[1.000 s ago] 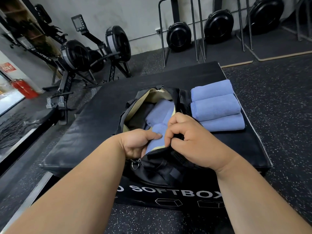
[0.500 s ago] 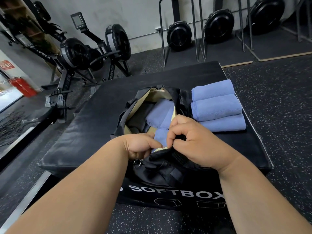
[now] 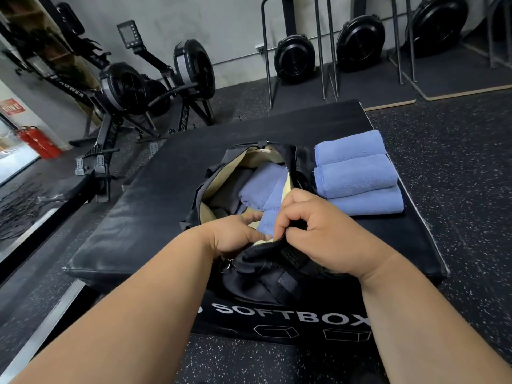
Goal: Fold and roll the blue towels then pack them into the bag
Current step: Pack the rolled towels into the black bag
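Three rolled blue towels lie side by side, touching, on black soft box, just right of black bag. Bag mouth open, beige lining showing; more blue towels packed inside. Right hand curled, grip pinching bag's near edge by zipper. Left hand at bag's left edge, fingers curled onto it beside blue cloth. Rowing machines stand behind on left; red fire extinguisher far left.

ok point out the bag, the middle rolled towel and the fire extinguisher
bag (image 3: 257, 275) head view, black near end
middle rolled towel (image 3: 357, 176) head view, top of the roll
fire extinguisher (image 3: 38, 144) head view, red body
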Available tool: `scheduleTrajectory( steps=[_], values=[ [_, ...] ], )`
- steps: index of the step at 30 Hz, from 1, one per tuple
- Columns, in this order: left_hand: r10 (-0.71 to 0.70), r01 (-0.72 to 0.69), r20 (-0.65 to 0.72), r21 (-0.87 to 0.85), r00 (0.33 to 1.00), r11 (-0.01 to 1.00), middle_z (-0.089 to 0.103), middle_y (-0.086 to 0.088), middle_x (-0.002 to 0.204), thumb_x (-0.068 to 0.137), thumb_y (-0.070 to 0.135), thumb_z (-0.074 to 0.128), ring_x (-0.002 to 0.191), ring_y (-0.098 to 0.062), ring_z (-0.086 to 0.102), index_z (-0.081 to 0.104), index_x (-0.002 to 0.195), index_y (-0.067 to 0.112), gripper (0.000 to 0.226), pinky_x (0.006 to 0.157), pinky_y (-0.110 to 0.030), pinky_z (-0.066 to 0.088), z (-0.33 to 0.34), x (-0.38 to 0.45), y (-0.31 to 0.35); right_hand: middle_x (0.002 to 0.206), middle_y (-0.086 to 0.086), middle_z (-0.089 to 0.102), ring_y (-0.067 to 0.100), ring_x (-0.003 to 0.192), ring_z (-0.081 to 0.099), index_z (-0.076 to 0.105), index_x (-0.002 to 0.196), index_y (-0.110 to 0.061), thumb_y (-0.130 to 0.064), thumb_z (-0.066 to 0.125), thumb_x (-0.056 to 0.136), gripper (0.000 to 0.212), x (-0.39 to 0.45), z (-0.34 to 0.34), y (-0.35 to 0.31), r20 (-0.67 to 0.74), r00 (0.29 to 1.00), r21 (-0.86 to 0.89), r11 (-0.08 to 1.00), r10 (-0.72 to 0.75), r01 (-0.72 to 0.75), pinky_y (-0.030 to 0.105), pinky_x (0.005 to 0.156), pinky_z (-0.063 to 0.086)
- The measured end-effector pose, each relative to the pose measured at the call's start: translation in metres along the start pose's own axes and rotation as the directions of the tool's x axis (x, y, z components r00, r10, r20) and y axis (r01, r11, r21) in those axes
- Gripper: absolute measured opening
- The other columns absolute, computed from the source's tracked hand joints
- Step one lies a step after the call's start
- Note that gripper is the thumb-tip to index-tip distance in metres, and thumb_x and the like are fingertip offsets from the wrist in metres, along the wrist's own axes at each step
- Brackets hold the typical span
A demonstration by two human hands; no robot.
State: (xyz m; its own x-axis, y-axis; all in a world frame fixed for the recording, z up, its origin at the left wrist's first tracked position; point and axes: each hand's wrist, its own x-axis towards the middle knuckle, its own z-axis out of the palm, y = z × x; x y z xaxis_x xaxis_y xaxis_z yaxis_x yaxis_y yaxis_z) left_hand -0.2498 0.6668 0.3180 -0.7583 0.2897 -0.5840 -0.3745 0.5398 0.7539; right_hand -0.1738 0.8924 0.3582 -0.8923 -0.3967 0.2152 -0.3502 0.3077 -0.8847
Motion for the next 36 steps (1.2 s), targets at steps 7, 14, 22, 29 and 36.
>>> scheduleTrajectory(
  steps=[7, 14, 22, 29, 36],
  values=[
    [-0.035, 0.038, -0.02, 0.142, 0.999, 0.989, 0.08, -0.006, 0.105, 0.077, 0.022, 0.08, 0.091, -0.019, 0.074, 0.068, 0.127, 0.022, 0.052, 0.092, -0.037, 0.059, 0.005, -0.011, 0.006, 0.095, -0.01, 0.057, 0.007, 0.083, 0.056, 0.075, 0.072, -0.031, 0.003, 0.059, 0.083, 0.039, -0.001, -0.001, 0.002, -0.003, 1.0, 0.004, 1.0, 0.0, 0.0, 0.012, 0.071, 0.037],
    [-0.047, 0.104, -0.265, 0.207, 0.963, 0.973, 0.075, -0.002, 0.119, 0.066, 0.033, 0.088, 0.107, -0.022, 0.073, 0.058, 0.143, 0.021, 0.084, 0.102, -0.046, 0.058, -0.005, -0.006, -0.001, 0.095, -0.013, 0.058, 0.005, 0.084, 0.057, 0.076, 0.074, -0.03, 0.003, 0.059, 0.083, 0.039, -0.003, -0.002, 0.002, -0.01, 1.0, 0.007, 1.0, 0.001, -0.001, 0.011, 0.074, 0.039],
    [0.012, 0.202, -0.345, 0.577, 0.939, 0.791, 0.069, -0.011, 0.121, 0.1, 0.003, 0.052, 0.102, -0.026, 0.066, 0.055, 0.149, 0.009, 0.049, 0.08, -0.023, 0.048, -0.003, -0.022, 0.018, 0.097, -0.013, 0.058, 0.008, 0.089, 0.059, 0.078, 0.077, -0.034, 0.0, 0.06, 0.085, 0.039, -0.003, 0.0, 0.006, -0.01, 1.0, 0.005, 1.0, 0.023, -0.023, 0.013, 0.074, 0.038],
    [0.087, 0.137, -0.386, 0.517, 0.918, 0.845, 0.072, -0.003, 0.113, 0.093, 0.004, 0.049, 0.097, -0.028, 0.068, 0.065, 0.136, 0.024, 0.05, 0.078, -0.029, 0.05, -0.011, -0.006, 0.023, 0.095, -0.012, 0.057, 0.007, 0.081, 0.057, 0.077, 0.077, -0.032, 0.0, 0.06, 0.085, 0.037, -0.006, -0.003, 0.009, -0.016, 0.999, 0.023, 0.999, 0.035, -0.035, 0.014, 0.07, 0.038],
    [0.195, 0.053, -0.496, 0.443, 0.846, 0.895, 0.065, -0.001, 0.117, 0.091, 0.007, 0.058, 0.088, -0.017, 0.066, 0.051, 0.15, 0.024, 0.062, 0.073, -0.027, 0.053, -0.018, 0.017, 0.037, 0.096, -0.01, 0.057, 0.009, 0.078, 0.055, 0.078, 0.078, -0.032, 0.0, 0.06, 0.085, 0.038, -0.007, -0.006, 0.012, -0.016, 0.999, 0.064, 0.997, 0.042, -0.041, 0.015, 0.07, 0.037]
  ],
)
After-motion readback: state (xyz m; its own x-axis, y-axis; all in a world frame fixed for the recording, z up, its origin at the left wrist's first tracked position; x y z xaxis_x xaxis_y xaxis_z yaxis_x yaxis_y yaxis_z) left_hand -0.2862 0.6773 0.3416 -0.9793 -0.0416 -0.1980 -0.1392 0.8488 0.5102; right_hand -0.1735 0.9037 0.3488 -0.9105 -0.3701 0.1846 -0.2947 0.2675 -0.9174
